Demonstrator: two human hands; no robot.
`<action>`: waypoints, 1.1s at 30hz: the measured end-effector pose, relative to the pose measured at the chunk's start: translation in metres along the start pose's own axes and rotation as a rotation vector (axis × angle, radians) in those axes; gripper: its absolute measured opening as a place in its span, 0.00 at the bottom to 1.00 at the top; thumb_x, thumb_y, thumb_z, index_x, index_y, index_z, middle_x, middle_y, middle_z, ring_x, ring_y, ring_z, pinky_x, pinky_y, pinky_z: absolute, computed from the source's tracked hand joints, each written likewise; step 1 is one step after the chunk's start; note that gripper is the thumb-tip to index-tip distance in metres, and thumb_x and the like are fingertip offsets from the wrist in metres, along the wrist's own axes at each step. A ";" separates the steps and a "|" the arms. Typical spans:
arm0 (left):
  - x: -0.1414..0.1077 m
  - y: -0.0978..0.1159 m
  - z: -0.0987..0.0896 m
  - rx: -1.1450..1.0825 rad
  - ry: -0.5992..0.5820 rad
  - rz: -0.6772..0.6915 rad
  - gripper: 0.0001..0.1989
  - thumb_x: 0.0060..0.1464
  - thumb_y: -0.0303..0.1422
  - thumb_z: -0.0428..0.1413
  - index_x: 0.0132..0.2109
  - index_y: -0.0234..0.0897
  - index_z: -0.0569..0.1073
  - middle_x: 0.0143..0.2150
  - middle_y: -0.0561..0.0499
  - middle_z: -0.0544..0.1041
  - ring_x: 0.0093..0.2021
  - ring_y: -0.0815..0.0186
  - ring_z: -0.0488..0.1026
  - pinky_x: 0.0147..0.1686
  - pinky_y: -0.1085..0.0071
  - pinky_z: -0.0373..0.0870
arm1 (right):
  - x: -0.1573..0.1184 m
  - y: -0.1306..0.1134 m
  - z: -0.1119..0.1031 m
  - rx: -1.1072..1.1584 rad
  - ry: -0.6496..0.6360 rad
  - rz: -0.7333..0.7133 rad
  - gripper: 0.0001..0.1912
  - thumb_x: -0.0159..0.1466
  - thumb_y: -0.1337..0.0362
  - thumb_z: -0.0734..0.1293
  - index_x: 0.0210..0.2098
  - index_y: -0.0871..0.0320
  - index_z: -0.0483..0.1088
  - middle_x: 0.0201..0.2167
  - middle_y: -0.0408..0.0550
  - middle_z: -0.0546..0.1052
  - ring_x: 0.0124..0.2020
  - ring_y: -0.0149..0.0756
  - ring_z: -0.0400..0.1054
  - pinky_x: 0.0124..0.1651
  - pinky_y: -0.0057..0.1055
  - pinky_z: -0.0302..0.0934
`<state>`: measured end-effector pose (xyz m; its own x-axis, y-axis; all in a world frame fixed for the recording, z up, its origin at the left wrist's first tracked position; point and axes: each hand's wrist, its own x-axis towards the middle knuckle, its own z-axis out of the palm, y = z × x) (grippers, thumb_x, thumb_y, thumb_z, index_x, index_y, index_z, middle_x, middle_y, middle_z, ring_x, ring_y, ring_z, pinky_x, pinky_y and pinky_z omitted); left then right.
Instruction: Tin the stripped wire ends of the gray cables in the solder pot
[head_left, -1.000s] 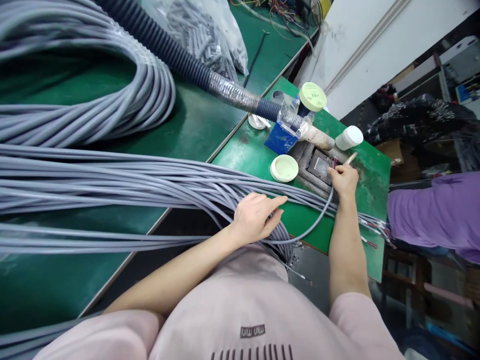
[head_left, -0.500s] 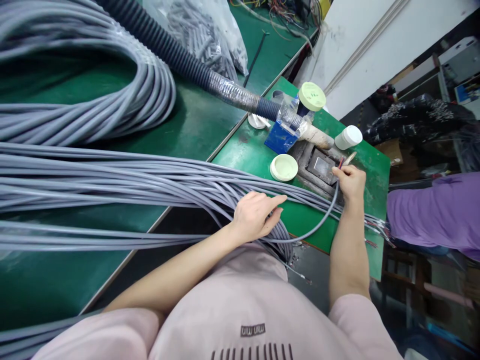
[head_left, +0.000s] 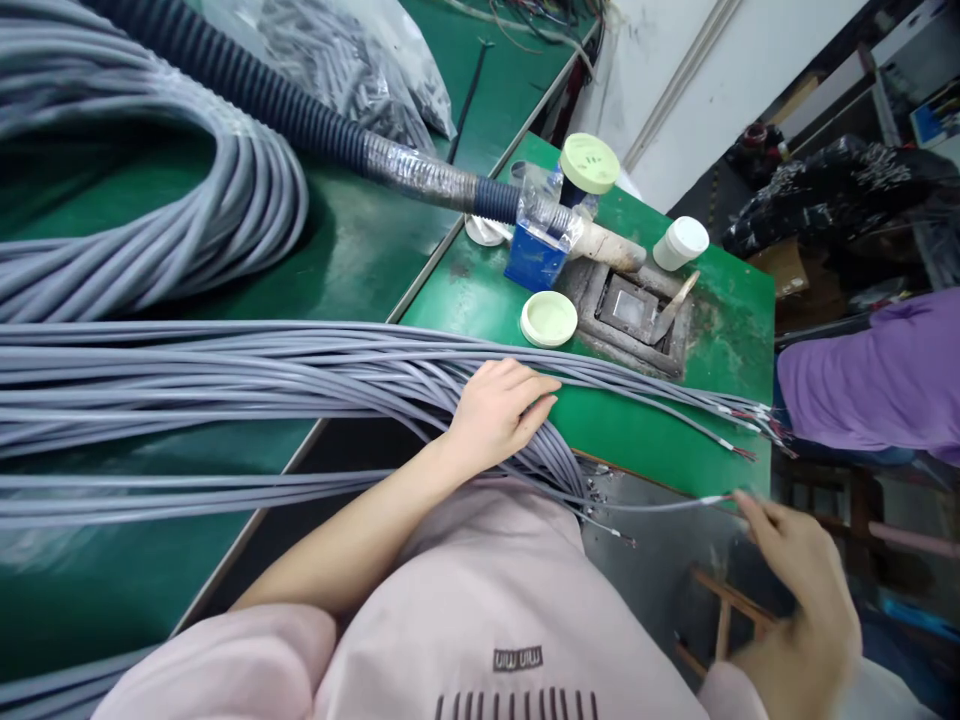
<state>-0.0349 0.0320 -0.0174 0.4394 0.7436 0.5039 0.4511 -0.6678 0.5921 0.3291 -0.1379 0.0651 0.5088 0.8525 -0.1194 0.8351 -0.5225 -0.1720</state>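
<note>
Long grey cables (head_left: 225, 375) run in a bundle across the green tables, with stripped wire ends at the right. My left hand (head_left: 499, 412) rests on the bundle near my body, its thumb and fingers apart and no cable visibly gripped. Beyond the table's front edge, my right hand (head_left: 799, 560), blurred, pinches the end of a single grey cable (head_left: 660, 507). That cable stretches rightward from the curved bundle. A solder pot (head_left: 628, 308) is set in the small table, and a flat scraper (head_left: 675, 308) leans on its right side.
Around the pot are an open pale tub (head_left: 549, 319), a white jar (head_left: 681, 243), a green-lidded container (head_left: 589, 164) and a blue box (head_left: 535, 255). A ribbed hose (head_left: 300, 120) crosses above. Coiled cables (head_left: 255, 200) lie at the left. A person in a purple shirt (head_left: 877, 380) is at the right.
My right hand has moved from the pot toward the lower right with the cable end, pulling the cable straighter. My left hand stays on the bundle. The view has shifted slightly.
</note>
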 end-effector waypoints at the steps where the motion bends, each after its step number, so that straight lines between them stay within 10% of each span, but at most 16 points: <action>1: 0.005 0.001 0.002 0.026 -0.044 0.022 0.10 0.62 0.33 0.52 0.46 0.36 0.75 0.40 0.47 0.80 0.39 0.62 0.73 0.38 0.65 0.63 | -0.013 0.011 0.001 0.014 -0.044 0.034 0.13 0.49 0.45 0.67 0.17 0.44 0.75 0.15 0.50 0.74 0.19 0.51 0.70 0.19 0.41 0.57; 6: 0.027 0.006 0.013 0.209 -0.144 0.032 0.11 0.62 0.33 0.52 0.47 0.36 0.75 0.42 0.45 0.78 0.43 0.58 0.70 0.38 0.63 0.61 | -0.039 0.005 0.027 0.167 -0.217 -0.015 0.10 0.52 0.47 0.66 0.27 0.39 0.78 0.23 0.47 0.79 0.25 0.50 0.74 0.24 0.40 0.65; 15: 0.027 -0.019 -0.016 0.501 -0.185 -0.249 0.12 0.62 0.39 0.51 0.43 0.38 0.76 0.40 0.43 0.76 0.44 0.53 0.68 0.38 0.61 0.60 | -0.012 -0.120 0.079 0.549 -0.705 -0.628 0.11 0.65 0.59 0.65 0.38 0.57 0.78 0.30 0.46 0.80 0.31 0.34 0.71 0.36 0.28 0.62; 23: 0.028 -0.011 -0.020 0.484 -0.223 -0.195 0.10 0.62 0.37 0.50 0.40 0.36 0.70 0.39 0.43 0.74 0.42 0.54 0.68 0.39 0.61 0.59 | -0.013 -0.186 0.126 1.156 -1.172 -0.510 0.16 0.63 0.55 0.67 0.44 0.60 0.75 0.28 0.46 0.79 0.20 0.27 0.67 0.26 0.26 0.61; 27: 0.019 0.007 -0.040 0.273 -0.124 -0.067 0.10 0.64 0.38 0.49 0.41 0.35 0.69 0.38 0.46 0.74 0.40 0.58 0.68 0.40 0.61 0.60 | 0.001 -0.178 0.113 1.590 -0.819 -0.298 0.24 0.61 0.51 0.69 0.54 0.52 0.67 0.39 0.47 0.79 0.23 0.30 0.70 0.23 0.27 0.63; 33: -0.001 0.021 -0.059 -0.051 -0.338 -0.048 0.08 0.61 0.36 0.53 0.38 0.36 0.71 0.36 0.49 0.74 0.38 0.63 0.69 0.41 0.65 0.63 | 0.015 -0.130 0.050 1.826 0.213 -0.179 0.15 0.65 0.48 0.63 0.41 0.53 0.70 0.28 0.40 0.76 0.18 0.26 0.64 0.18 0.23 0.56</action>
<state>-0.0722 0.0191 0.0314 0.6547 0.7157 0.2430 0.4420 -0.6233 0.6451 0.2179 -0.0573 0.0367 0.5858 0.8039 0.1028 -0.2886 0.3255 -0.9005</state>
